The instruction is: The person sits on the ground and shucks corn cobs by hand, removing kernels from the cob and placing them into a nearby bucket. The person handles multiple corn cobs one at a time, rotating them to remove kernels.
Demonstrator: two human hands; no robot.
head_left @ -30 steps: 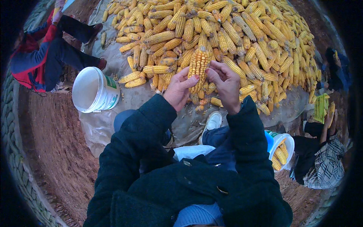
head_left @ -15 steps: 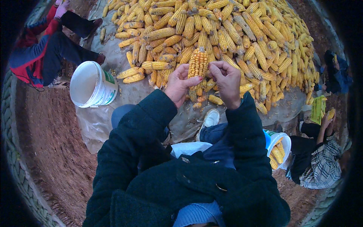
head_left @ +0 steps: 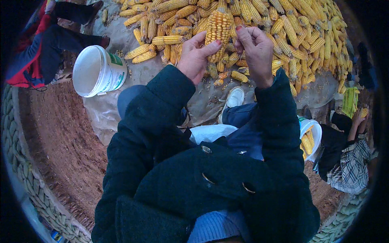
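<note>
A yellow ear of corn (head_left: 218, 32) with orange patches stands upright in front of me, gripped between the thumb and fingers of my left hand (head_left: 195, 56). My right hand (head_left: 257, 52) hovers just to the right of the ear, apart from it. Its thumb and fingertips are pinched together, and whatever lies between them, if anything, is hidden. Behind both hands rises a big corn pile (head_left: 283, 36) of husked ears. A few loose ears and kernels lie on the sheet (head_left: 150, 73) below the hands.
A white bucket (head_left: 90, 75) lies tipped at the left. By my right side another white bucket (head_left: 316, 139) holds ears of corn. A yellow-green basket (head_left: 349, 101) is farther right. One person (head_left: 44, 52) sits at the left; another (head_left: 348, 162) at the right holds corn.
My right hand has drawn away from the ear, leaving a gap. The left hand still grips the ear. The whole view has shifted, so the pile sits higher in the picture.
</note>
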